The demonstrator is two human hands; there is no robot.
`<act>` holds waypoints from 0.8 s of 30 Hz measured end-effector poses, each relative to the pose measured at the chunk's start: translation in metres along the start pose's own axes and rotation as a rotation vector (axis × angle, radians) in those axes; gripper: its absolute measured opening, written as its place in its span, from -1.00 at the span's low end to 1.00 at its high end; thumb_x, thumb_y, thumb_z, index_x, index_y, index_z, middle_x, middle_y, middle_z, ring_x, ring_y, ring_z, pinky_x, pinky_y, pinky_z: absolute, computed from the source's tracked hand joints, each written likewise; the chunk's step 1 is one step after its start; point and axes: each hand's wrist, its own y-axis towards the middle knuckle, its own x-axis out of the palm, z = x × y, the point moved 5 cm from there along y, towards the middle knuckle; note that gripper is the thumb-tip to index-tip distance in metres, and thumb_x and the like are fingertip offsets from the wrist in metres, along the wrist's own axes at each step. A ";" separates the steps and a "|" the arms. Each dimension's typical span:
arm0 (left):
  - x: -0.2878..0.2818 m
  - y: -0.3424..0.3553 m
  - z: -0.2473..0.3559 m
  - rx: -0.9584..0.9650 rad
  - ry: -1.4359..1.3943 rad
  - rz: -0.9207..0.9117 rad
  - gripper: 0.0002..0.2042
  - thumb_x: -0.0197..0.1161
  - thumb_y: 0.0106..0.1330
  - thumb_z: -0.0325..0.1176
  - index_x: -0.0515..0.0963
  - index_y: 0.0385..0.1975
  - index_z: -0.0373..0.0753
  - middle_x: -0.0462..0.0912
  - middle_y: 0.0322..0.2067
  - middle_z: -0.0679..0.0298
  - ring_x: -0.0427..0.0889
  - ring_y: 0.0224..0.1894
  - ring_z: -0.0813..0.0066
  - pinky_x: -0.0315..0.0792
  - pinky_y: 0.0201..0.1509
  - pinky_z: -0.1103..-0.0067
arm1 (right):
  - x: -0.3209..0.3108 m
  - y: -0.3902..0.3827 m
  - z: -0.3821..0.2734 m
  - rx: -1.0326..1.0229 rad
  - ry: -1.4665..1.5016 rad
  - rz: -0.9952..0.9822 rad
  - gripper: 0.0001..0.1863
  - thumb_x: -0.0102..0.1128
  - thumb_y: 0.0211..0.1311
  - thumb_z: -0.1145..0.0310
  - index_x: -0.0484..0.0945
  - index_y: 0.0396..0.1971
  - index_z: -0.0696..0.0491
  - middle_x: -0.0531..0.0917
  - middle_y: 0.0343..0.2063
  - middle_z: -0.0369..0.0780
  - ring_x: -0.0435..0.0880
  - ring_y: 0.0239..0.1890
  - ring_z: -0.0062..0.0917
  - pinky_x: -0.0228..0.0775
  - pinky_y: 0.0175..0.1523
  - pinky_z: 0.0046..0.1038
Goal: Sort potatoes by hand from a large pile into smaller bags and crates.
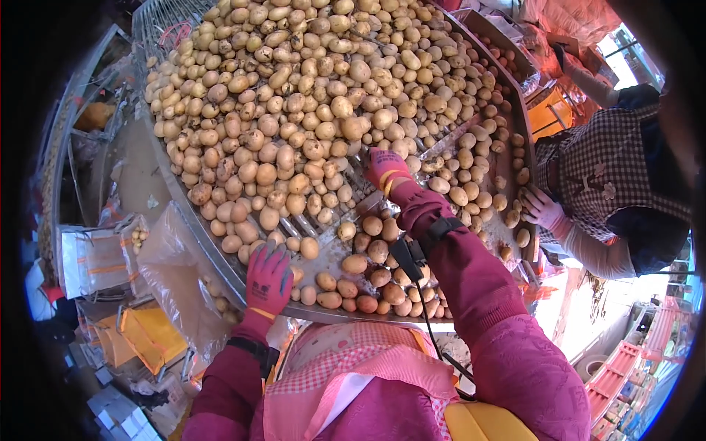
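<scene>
A great heap of potatoes (294, 110) covers a metal sorting table (228, 283) with slatted bars (301, 225). My left hand (269, 283), in a pink glove with grey fingertips, lies at the table's near left rim, its fingers stretched out beside the nearest potatoes. Further in, my right hand (388, 169), in a pink glove with a yellow cuff band, reaches to the foot of the heap by a metal divider. Its fingers are mostly hidden, so I cannot see whether they grip a potato. Redder potatoes (379, 251) lie in the near section below my right wrist.
At the right edge a co-worker in a checked apron (596, 165) rests a gloved hand (543, 207) on the rim. Clear plastic sheeting (176, 264) and a yellow crate (151, 336) stand at the left. A black device (408, 257) with a cable hangs at my right forearm.
</scene>
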 end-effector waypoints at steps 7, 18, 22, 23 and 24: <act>-0.009 0.013 0.019 0.083 -0.063 0.098 -0.58 0.23 0.27 -0.23 0.53 0.07 -0.31 0.53 0.10 0.10 0.39 0.25 -0.01 0.23 0.37 0.10 | -0.013 -0.031 0.000 0.049 0.076 0.132 -0.55 0.29 0.11 0.37 0.45 0.04 0.02 0.69 -0.22 0.01 0.67 -0.11 -0.05 0.52 -0.07 -0.14; 0.044 0.067 0.025 -0.735 -2.218 0.071 -0.65 -0.05 0.49 -0.13 0.44 0.07 -0.23 0.56 -0.03 0.26 0.55 0.06 0.39 0.57 0.11 0.36 | -0.064 -0.079 -0.066 -0.543 0.457 0.436 -0.53 0.26 0.24 0.14 0.52 0.12 -0.02 0.54 0.12 -0.08 0.55 0.10 -0.13 0.42 0.16 -0.19; 0.030 0.064 0.022 -0.764 -2.039 0.064 -0.65 -0.10 0.52 -0.09 0.44 0.02 -0.22 0.56 -0.07 0.26 0.56 0.05 0.32 0.57 0.09 0.35 | -0.097 0.049 -0.024 -0.178 0.308 0.509 -0.46 0.27 0.20 0.21 0.43 0.18 0.03 0.50 0.16 -0.07 0.55 0.12 -0.10 0.44 0.15 -0.21; 0.024 0.066 0.021 -0.659 -1.840 0.086 -0.67 -0.07 0.51 -0.10 0.45 0.00 -0.22 0.56 -0.09 0.28 0.57 0.05 0.32 0.59 0.06 0.34 | -0.095 0.070 -0.022 -0.115 0.195 0.411 -0.42 0.30 0.16 0.13 0.43 0.16 0.02 0.50 0.15 -0.06 0.55 0.13 -0.13 0.45 0.14 -0.20; 0.020 0.067 0.022 -0.561 -1.639 0.103 -0.69 -0.04 0.50 -0.10 0.46 -0.02 -0.21 0.57 -0.12 0.29 0.57 0.04 0.32 0.60 0.03 0.34 | -0.094 0.085 -0.020 -0.087 0.142 0.311 -0.41 0.30 0.15 0.08 0.44 0.15 0.02 0.50 0.15 -0.06 0.56 0.14 -0.15 0.46 0.13 -0.19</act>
